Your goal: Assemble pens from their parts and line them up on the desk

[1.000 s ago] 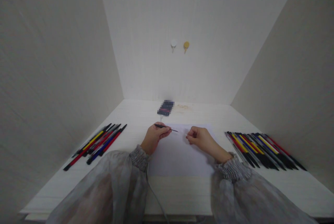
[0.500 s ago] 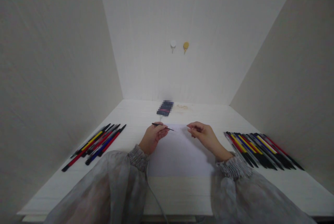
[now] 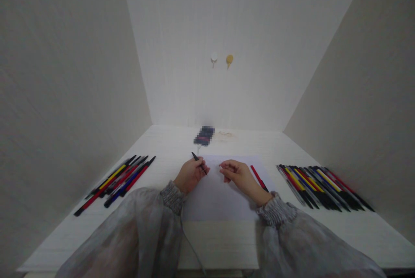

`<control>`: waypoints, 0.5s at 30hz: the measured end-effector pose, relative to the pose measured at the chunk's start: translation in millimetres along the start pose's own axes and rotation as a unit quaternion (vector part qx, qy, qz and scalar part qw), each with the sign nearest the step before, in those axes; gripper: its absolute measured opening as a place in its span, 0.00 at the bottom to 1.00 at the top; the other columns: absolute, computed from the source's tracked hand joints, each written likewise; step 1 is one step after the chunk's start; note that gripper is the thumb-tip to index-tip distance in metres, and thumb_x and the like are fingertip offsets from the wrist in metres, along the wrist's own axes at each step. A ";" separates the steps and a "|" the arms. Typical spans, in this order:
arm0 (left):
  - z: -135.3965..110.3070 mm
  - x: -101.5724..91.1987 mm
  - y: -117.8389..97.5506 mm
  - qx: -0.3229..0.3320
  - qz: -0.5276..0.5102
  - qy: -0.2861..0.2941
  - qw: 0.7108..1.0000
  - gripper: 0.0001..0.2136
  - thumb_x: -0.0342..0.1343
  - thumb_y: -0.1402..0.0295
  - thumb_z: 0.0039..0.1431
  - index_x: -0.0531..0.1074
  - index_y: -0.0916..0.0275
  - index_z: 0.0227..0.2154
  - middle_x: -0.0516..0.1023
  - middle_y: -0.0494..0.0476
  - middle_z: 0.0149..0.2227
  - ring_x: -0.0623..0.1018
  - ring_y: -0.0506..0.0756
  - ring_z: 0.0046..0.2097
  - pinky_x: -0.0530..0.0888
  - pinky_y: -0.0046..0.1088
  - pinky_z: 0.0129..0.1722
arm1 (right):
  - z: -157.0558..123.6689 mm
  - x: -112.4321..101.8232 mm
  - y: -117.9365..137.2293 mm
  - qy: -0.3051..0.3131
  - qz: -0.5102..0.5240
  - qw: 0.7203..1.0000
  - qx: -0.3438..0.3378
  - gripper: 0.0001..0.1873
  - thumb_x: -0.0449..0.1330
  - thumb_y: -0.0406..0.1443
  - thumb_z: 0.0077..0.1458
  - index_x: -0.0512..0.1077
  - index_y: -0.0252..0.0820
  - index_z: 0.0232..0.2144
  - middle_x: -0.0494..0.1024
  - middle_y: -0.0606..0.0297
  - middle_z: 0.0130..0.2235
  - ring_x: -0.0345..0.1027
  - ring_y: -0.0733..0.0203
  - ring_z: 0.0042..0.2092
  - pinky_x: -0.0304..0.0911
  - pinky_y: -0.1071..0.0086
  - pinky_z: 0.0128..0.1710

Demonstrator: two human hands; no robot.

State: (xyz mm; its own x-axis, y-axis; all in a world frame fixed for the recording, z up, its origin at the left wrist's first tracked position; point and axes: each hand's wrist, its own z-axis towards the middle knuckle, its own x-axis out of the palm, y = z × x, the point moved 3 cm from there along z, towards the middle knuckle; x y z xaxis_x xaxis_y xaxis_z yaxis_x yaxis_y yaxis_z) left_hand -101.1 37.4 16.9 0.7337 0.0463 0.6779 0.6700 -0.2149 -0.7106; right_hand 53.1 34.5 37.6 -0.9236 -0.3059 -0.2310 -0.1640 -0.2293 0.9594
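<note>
My left hand is closed around a slim black pen, its dark tip slanting down to the right past the fingertips. Facing it across a short gap, my right hand has thumb and forefinger pinched together; whatever may be between them is too small to make out. Both hands are over a white sheet of paper. Beside my right wrist, a red pen with a black end lies slanted on the sheet, its lower end partly hidden by the sleeve.
A pile of coloured pens lies on the left of the white table; a row of pens lies on the right. Behind the paper is a blurred-out phone. A pale cable runs by my left sleeve. Walls enclose three sides.
My right hand has moved left and slightly nearer me, closer to my left hand. The red pen beside my right wrist now shows. The black pen in my left hand has tilted more steeply.
</note>
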 end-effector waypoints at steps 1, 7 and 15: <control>0.0 0.6 0.4 0.001 -0.002 0.004 1.000 0.05 0.46 0.79 0.52 0.61 0.66 0.23 0.65 0.50 0.20 0.66 0.44 0.20 0.67 0.21 0.23 | -0.3 0.4 0.6 -0.003 0.000 1.000 0.001 0.11 0.58 0.38 0.42 0.66 0.36 0.29 0.66 0.72 0.18 0.61 0.70 0.19 0.58 0.75 0.20; -1.2 8.0 3.9 -0.046 0.010 0.054 0.997 0.04 0.47 0.78 0.50 0.60 0.67 0.23 0.61 0.48 0.19 0.59 0.42 0.17 0.57 0.18 0.17 | -0.1 4.5 -2.8 -0.014 0.025 1.000 0.002 0.11 0.59 0.37 0.41 0.67 0.36 0.29 0.66 0.73 0.18 0.61 0.71 0.18 0.58 0.75 0.20; -12.6 20.2 8.7 -0.049 0.122 0.160 0.978 0.09 0.56 0.67 0.45 0.63 0.68 0.23 0.53 0.43 0.17 0.52 0.41 0.17 0.48 0.18 0.16 | 1.1 11.6 -2.7 -0.016 0.079 0.997 0.000 0.13 0.61 0.35 0.37 0.62 0.39 0.28 0.66 0.74 0.22 0.61 0.72 0.18 0.59 0.75 0.18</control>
State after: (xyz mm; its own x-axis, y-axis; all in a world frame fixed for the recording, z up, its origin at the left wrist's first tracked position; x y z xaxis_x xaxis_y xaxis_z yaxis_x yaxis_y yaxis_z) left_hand -81.8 24.1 26.8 0.7874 -0.3224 0.5254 0.4535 -0.2745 -0.8479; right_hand 42.5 32.5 32.5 -0.9485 -0.3087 -0.0708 -0.0147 -0.1805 0.9835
